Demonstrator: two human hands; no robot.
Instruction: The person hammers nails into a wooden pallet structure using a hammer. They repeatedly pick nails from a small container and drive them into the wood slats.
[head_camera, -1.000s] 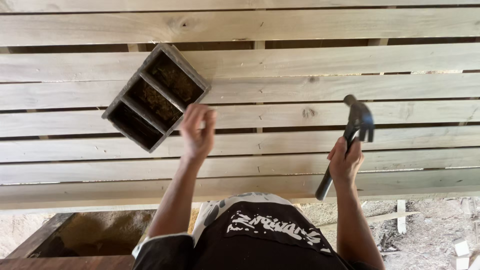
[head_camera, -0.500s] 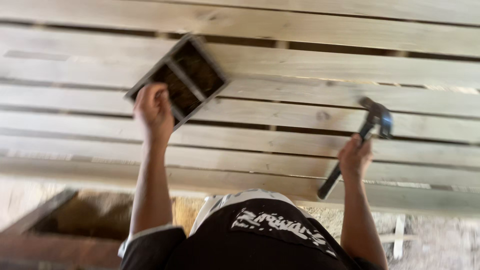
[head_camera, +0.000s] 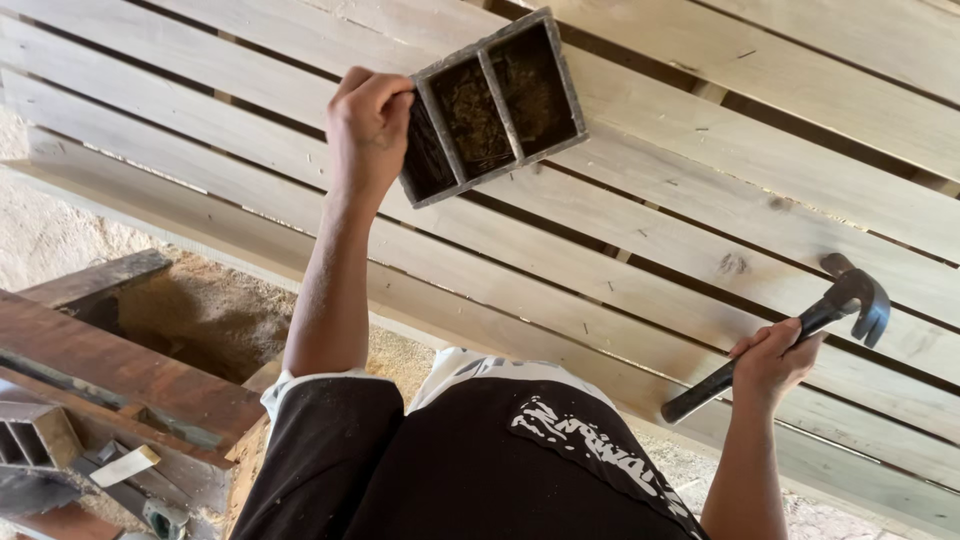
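Observation:
My left hand (head_camera: 368, 120) is curled at the left end of a grey three-compartment box (head_camera: 495, 100) lying on the pale wooden planks (head_camera: 700, 170). Its fingertips dip into the leftmost compartment and are hidden, so anything held there is out of sight. Dark fibrous bits line the compartments. My right hand (head_camera: 770, 355) grips the dark handle of a claw hammer (head_camera: 850, 300) low on the right. The hammer's head hovers just above a plank, well apart from the box.
The planks are spaced with dark gaps and run diagonally across the view. A rusty brown beam (head_camera: 120, 365) lies at the lower left, with sawdust (head_camera: 210, 315) behind it. A grey metal mould (head_camera: 35, 440) and scraps sit at the bottom left corner.
My left hand went from mid-air beside the box to its left end, fingers now inside a compartment. The view swung, tilting the planks. The hammer hand stayed low on the right.

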